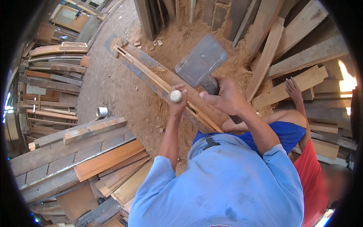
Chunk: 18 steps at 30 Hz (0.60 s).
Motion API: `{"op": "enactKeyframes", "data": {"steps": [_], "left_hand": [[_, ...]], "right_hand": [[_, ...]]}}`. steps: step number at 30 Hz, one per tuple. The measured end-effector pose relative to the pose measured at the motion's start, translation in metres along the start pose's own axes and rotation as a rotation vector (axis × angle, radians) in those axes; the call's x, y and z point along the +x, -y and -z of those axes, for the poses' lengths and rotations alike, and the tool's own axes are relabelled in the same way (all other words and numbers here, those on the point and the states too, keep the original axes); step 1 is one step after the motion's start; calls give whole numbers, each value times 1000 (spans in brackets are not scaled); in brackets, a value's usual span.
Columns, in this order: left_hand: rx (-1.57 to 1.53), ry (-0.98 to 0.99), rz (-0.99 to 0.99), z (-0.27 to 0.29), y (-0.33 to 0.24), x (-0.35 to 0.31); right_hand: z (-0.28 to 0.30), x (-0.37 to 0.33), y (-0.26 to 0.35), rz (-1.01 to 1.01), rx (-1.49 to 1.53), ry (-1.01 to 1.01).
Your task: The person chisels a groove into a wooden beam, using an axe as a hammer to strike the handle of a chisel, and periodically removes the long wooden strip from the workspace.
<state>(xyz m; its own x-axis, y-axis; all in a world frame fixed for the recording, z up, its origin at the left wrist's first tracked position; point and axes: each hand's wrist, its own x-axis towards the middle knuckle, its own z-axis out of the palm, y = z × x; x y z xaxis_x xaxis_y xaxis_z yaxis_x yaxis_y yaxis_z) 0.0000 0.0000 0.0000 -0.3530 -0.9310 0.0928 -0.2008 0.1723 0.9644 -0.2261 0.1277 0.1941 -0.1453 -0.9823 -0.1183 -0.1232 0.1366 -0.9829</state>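
My left hand (180,107) is closed around an upright chisel (175,96). Only the round, pale butt of its handle shows, and the blade is hidden beneath the hand. Below it runs a long, narrow wooden strip (141,68) with slots cut along it. The strip lies on a thicker, worn beam (155,64) slanting from the upper left toward my lap. My right hand (228,96) grips a mallet by its handle. The mallet's broad, grey, blocky head (201,60) is raised above the beam, ahead of my left hand and apart from the chisel.
Wood chips and sawdust (242,49) cover the ground. Boards (264,60) lean at the upper right, where another person's hand (293,90) rests near a plank. Timber stacks (109,159) stand at the left, beside a small white container (101,112).
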Motion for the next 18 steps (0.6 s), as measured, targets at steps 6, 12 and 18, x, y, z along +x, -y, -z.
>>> {"op": "enactKeyframes", "data": {"steps": [6,12,18], "left_hand": [[-129,7,32,-53,-23,8],[93,48,-102,-27,-21,-24],[244,88,-53,-4,-11,-26]], "right_hand": [[37,-11,38,174,18,-139],[-12,19,-44,491,-366,-113],[-21,20,-56,76,-563,95]]}}
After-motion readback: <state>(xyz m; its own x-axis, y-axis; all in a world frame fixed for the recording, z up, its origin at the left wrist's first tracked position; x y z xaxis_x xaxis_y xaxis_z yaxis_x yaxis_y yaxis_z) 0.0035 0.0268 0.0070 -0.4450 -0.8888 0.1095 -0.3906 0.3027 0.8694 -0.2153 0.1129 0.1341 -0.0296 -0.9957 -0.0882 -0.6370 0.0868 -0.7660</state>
